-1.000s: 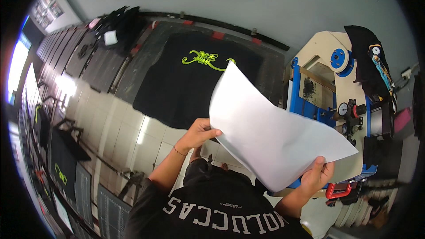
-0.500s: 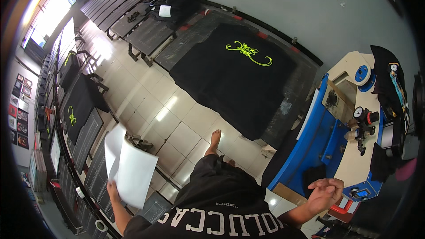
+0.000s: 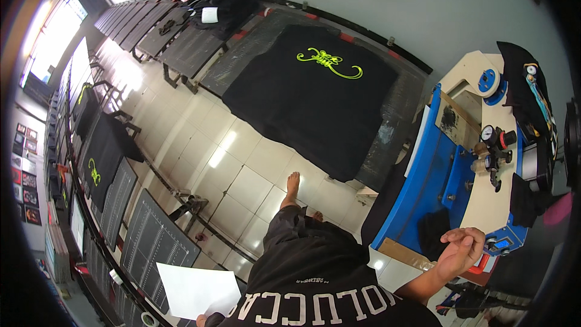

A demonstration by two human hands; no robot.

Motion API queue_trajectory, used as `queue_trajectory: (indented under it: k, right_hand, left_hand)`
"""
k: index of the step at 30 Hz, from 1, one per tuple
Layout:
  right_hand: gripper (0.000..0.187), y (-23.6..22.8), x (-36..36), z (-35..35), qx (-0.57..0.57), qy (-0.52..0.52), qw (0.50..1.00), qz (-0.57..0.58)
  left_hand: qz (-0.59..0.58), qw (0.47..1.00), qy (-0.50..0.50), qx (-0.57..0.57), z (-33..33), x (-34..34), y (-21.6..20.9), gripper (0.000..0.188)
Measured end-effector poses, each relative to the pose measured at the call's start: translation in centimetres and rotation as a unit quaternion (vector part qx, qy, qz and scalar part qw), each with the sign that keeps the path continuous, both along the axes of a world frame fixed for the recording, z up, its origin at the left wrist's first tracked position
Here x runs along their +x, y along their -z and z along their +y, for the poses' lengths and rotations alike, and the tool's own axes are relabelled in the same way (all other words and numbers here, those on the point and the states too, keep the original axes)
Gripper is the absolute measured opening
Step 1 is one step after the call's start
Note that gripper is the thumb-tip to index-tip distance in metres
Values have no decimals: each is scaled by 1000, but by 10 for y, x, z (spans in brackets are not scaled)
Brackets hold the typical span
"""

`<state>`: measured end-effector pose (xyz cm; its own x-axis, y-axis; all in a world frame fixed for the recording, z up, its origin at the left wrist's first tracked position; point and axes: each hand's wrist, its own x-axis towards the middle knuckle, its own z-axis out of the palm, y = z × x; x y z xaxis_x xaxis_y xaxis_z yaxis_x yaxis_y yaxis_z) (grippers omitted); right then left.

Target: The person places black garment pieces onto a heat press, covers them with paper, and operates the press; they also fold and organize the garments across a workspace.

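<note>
My left hand (image 3: 201,320), mostly cut off by the lower edge, is closed on a white sheet of paper (image 3: 196,290). The sheet lies flat in the air, close to my body and over the dark boards on the left. By the near corner of a blue and cream heat press (image 3: 402,206), my right hand (image 3: 463,251) is raised palm-up. Its fingers curl in together with nothing visible in them. Ahead, a black shirt (image 3: 290,103) is spread on a dark table, with a bright yellow-green design (image 3: 330,62) near its far side.
A pressure gauge (image 3: 488,132) sits on the press. Dark printing boards (image 3: 158,239) and a draped black shirt (image 3: 115,151) line the left. Heaped black garments (image 3: 224,15) lie on the far tables. Pale floor tiles (image 3: 245,188) run between the rows.
My left hand has drawn the paper down and inward, and its curled sheet now looks flatter. The right hand stays beside the press, fingers still curled. The whole view has shifted slightly.
</note>
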<state>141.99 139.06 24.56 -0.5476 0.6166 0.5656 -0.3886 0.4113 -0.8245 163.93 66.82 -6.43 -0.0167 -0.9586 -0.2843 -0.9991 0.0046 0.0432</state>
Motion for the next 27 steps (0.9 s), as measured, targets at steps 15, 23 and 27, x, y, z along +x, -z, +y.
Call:
queue_trajectory:
  k: [15, 23, 27]
  right_hand:
    - [30, 35, 52, 44, 45, 580, 811, -57]
    - [39, 59, 66, 57, 42, 597, 794, -110]
    - [41, 61, 75, 53, 55, 615, 776, -131]
  left_hand:
    - [391, 676, 620, -75, 270, -625, 5, 69]
    - [249, 595, 762, -65, 511, -805, -18, 73]
    - [252, 600, 753, -94, 535, -834, -15, 72]
